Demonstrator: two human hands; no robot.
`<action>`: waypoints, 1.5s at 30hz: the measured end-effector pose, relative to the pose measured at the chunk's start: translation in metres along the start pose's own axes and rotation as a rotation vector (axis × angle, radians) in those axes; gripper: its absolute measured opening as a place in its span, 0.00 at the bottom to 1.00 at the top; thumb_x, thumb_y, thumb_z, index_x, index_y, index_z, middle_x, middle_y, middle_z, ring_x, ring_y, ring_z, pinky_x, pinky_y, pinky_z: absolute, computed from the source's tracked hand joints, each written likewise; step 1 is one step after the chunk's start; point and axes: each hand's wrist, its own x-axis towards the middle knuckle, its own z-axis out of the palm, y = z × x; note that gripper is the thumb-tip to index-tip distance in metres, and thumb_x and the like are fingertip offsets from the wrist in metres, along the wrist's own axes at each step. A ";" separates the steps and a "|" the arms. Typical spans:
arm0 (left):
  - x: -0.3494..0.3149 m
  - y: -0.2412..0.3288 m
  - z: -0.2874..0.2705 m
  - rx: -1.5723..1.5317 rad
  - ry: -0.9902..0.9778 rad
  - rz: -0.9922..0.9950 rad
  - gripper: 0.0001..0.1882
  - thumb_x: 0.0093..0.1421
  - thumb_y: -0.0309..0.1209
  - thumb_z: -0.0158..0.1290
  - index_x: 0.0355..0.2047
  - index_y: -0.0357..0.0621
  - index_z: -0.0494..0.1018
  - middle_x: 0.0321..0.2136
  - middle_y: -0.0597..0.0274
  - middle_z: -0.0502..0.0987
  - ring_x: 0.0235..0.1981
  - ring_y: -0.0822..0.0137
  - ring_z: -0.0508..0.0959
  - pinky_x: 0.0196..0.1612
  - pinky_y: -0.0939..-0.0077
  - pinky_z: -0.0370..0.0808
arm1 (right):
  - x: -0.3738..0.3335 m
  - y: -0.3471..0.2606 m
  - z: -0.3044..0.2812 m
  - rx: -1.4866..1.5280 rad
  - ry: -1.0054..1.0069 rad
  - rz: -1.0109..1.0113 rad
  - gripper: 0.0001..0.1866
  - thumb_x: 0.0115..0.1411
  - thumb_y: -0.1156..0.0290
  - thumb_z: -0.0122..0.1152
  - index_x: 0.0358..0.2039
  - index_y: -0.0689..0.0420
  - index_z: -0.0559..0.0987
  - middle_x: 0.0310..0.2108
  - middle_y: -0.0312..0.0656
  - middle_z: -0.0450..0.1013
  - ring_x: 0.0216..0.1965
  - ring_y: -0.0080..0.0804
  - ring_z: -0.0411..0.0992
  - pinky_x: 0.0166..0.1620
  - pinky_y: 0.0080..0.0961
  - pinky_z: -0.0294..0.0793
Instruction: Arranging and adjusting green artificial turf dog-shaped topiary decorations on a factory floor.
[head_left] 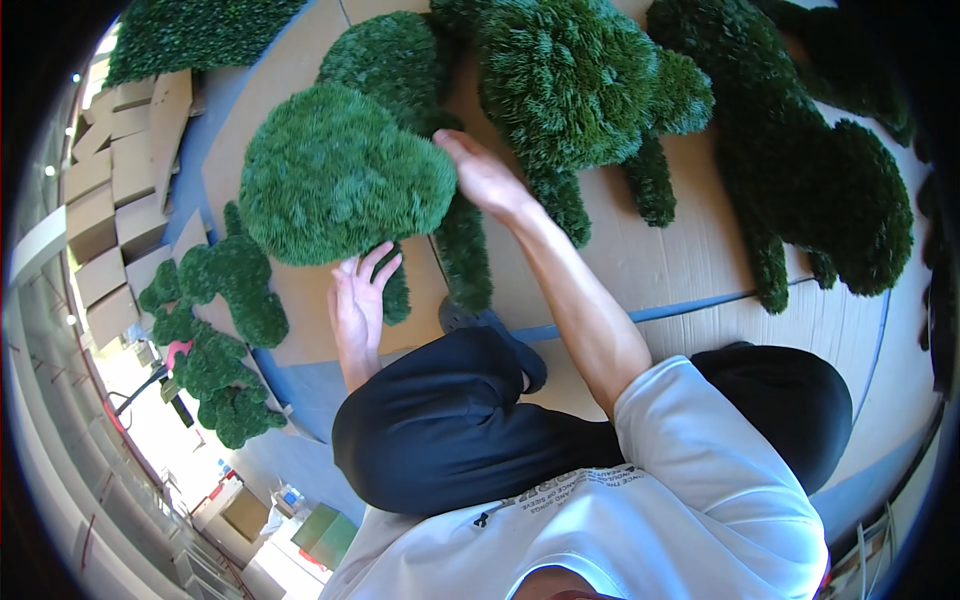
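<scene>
A rounded green artificial-grass animal head (335,175) with a blunt snout sits at the left, in front of a matching grass body (385,65). Grass legs (463,255) reach down from that body toward me. My left hand (362,300) is at the head's lower edge, fingers spread, the tips close to or touching the grass. Beside the snout's right end is my right hand (485,175), fingers stretched out along it; whether it presses on the grass I cannot tell. Neither hand has anything in its grasp.
More grass animal figures lie on cardboard sheets: one at the top centre (570,80), a darker one (790,170) to the right. Smaller grass pieces (225,370) are at the left, near stacked cardboard boxes (115,190). My bent legs (450,420) are close below my hands.
</scene>
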 end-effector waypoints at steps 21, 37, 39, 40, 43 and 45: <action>0.046 0.087 -0.008 1.101 0.161 0.123 0.26 0.69 0.49 0.58 0.33 0.34 0.84 0.20 0.61 0.74 0.26 0.71 0.70 0.32 0.72 0.65 | -0.025 -0.044 -0.006 0.161 -0.134 -0.031 0.53 0.67 0.26 0.37 0.72 0.62 0.60 0.73 0.58 0.54 0.74 0.58 0.49 0.70 0.55 0.55; 0.059 0.089 -0.004 1.011 0.144 0.157 0.26 0.69 0.50 0.57 0.36 0.36 0.86 0.18 0.70 0.70 0.23 0.78 0.65 0.28 0.77 0.62 | -0.050 0.048 0.015 0.833 -0.220 0.382 0.32 0.66 0.53 0.63 0.60 0.65 0.72 0.54 0.47 0.77 0.53 0.38 0.76 0.56 0.38 0.78; 0.055 0.097 -0.007 1.035 0.142 0.110 0.25 0.70 0.50 0.56 0.38 0.36 0.86 0.20 0.68 0.74 0.24 0.78 0.69 0.29 0.77 0.66 | -0.051 0.051 0.024 0.743 -0.176 0.337 0.30 0.64 0.57 0.66 0.59 0.65 0.73 0.51 0.48 0.77 0.49 0.37 0.78 0.52 0.37 0.80; 0.053 0.104 -0.010 1.027 0.059 0.023 0.25 0.70 0.50 0.56 0.41 0.35 0.85 0.24 0.65 0.78 0.28 0.77 0.73 0.34 0.77 0.70 | -0.051 0.052 0.026 0.647 -0.110 0.341 0.29 0.62 0.61 0.69 0.57 0.66 0.73 0.48 0.48 0.78 0.46 0.36 0.79 0.48 0.35 0.83; 0.048 0.132 -0.029 1.084 -0.099 -0.281 0.26 0.71 0.47 0.55 0.48 0.32 0.82 0.38 0.58 0.85 0.38 0.74 0.80 0.46 0.76 0.76 | -0.052 0.051 0.026 0.570 -0.044 0.330 0.29 0.58 0.68 0.71 0.56 0.68 0.72 0.45 0.49 0.79 0.41 0.35 0.80 0.42 0.34 0.84; 0.050 0.148 -0.044 1.138 -0.062 -0.528 0.24 0.71 0.45 0.55 0.50 0.33 0.82 0.41 0.60 0.85 0.43 0.75 0.80 0.52 0.75 0.75 | -0.052 0.050 0.023 0.490 0.018 0.285 0.32 0.57 0.68 0.72 0.57 0.68 0.70 0.45 0.50 0.79 0.41 0.36 0.80 0.43 0.34 0.84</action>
